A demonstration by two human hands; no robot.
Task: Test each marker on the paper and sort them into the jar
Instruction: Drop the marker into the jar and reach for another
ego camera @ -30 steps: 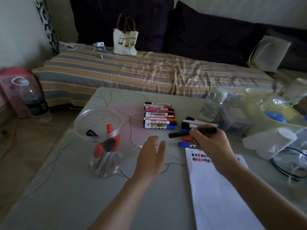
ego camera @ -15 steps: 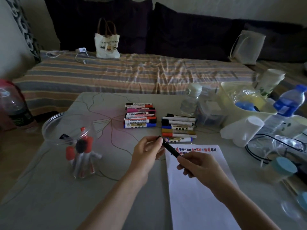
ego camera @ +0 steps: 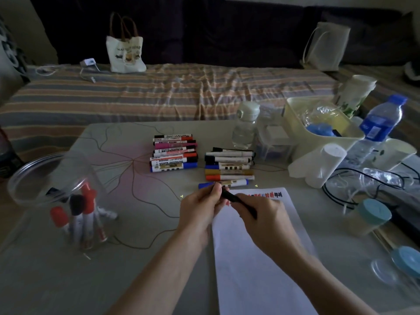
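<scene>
- Right hand [ego camera: 261, 214]: fingers curled round the barrel of a slim black marker [ego camera: 234, 198], held slantwise above the top of the paper.
- Left hand [ego camera: 202, 203]: fingertips pinching the marker's far end; whether the cap is on or off cannot be told.
- Paper [ego camera: 259, 264]: a smooth white rectangular sheet lying flat on the desk, with a row of red, blue and black test marks along its top edge.
- Row of markers [ego camera: 229, 167]: cylindrical white barrels with black, blue, yellow and orange caps, lying parallel just beyond the paper.
- Second row [ego camera: 173, 153]: labelled whiteboard markers with red, pink and blue caps, side by side, to the left of the first.
- Jar [ego camera: 59, 198]: clear round plastic, open-mouthed, at the desk's left; red- and black-capped markers stand upright inside.
- Desk [ego camera: 68, 280]: matt grey surface crossed by thin brown curving lines.
- Water bottle [ego camera: 245, 126]: clear plastic, upright, behind the markers.
</scene>
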